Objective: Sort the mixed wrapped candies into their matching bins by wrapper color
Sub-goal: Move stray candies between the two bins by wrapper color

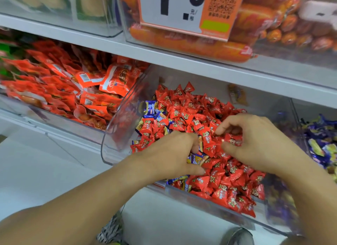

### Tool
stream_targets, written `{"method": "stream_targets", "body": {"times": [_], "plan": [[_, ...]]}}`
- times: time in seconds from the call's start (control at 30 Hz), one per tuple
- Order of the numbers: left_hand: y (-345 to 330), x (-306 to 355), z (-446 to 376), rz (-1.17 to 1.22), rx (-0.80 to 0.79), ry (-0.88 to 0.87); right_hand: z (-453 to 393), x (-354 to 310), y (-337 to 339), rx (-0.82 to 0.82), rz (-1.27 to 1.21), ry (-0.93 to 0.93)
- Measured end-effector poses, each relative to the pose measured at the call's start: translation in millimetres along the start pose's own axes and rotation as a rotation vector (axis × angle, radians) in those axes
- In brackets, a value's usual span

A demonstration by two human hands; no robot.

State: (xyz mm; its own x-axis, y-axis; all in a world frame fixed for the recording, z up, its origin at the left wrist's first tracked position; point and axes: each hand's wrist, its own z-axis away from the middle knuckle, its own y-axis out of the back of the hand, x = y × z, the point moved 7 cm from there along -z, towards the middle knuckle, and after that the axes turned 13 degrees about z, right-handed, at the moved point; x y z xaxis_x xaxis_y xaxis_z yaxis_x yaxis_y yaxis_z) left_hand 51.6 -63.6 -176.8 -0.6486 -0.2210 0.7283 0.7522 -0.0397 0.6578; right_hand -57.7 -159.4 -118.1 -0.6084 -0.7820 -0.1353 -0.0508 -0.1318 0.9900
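Observation:
A clear plastic bin (116, 128) on the middle shelf holds a heap of red wrapped candies (191, 117) with several blue-and-yellow wrapped candies (150, 108) mixed in along its left side. My left hand (169, 153) sits in the heap, fingers curled around blue-and-yellow candies (196, 158). My right hand (255, 142) hovers over the heap and pinches one red candy (233, 140) between thumb and fingers. To the right, a second bin (321, 146) holds blue-and-yellow candies.
On the left, a bin of orange-red snack packets (73, 84). The shelf above carries bins of orange sausages (191, 44) behind a hanging price tag (182, 9). A white shelf edge (182, 62) runs just above the candy bins.

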Motion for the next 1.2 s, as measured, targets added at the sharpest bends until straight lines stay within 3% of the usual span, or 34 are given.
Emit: {"method": "stream_targets", "body": {"times": [0.2,0.33,0.4,0.5,0.63,0.8,0.93,1.03,1.2], "plan": [[25.6,-5.2,-0.3,0.04,-0.011,0.038,2.5,-36.9,-2.8,0.181,-0.033,0.129],[37.8,-17.2,8.8,0.179,-0.029,0.14,-10.5,-47.0,-34.0,-0.055,0.206,0.138],[35.5,-20.9,13.2,0.262,-0.069,0.193,-16.2,-41.3,-39.2,-0.104,0.199,0.102],[32.3,-17.5,14.4,0.223,-0.107,0.172,-21.0,-34.9,-36.1,-0.064,0.166,0.071],[36.9,-13.5,9.6,0.125,-0.035,0.13,-21.3,-28.4,-36.0,-0.035,0.194,0.059],[20.3,-15.6,3.8,0.02,-0.057,0.18,-15.7,-24.2,-9.9,0.194,-0.06,0.043],[22.0,-16.1,6.1,-0.248,-0.035,0.073,-8.2,-34.6,-18.5,-0.013,-0.416,0.124],[21.1,-23.9,9.3,-0.357,-0.136,0.087,-2.5,-37.3,-38.4,-0.246,-0.224,0.218],[17.9,-19.2,4.0,-0.439,-0.085,0.0,-4.2,-41.8,-55.4,-0.299,0.064,0.209]]}}
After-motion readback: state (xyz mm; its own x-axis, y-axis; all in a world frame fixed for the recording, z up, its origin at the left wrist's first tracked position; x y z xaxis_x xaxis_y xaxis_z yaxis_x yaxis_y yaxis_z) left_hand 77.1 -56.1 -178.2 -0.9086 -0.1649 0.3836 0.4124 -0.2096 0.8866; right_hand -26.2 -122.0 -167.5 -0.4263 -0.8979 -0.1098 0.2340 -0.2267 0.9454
